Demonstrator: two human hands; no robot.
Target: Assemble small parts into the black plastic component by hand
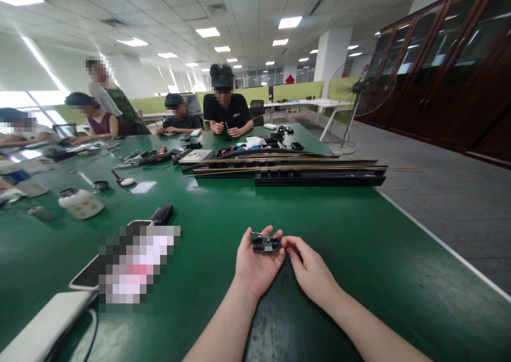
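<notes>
My left hand is turned palm up, its fingers curled around a small black housing with metal parts inside. A thin, pale metal rod or wire juts from the housing's left end toward my left thumb. My right hand comes in from the right with thumb and forefinger pinched together at the housing's right end. Whatever lies between those fingertips is too small to make out. Both hands are above the green table.
Long black rails with thin brass-coloured rods lie across the table ahead. To the left are a phone-like device, a white box with a cable, and a patterned jar. Tools and parts are scattered beyond; several people sit or stand around the table.
</notes>
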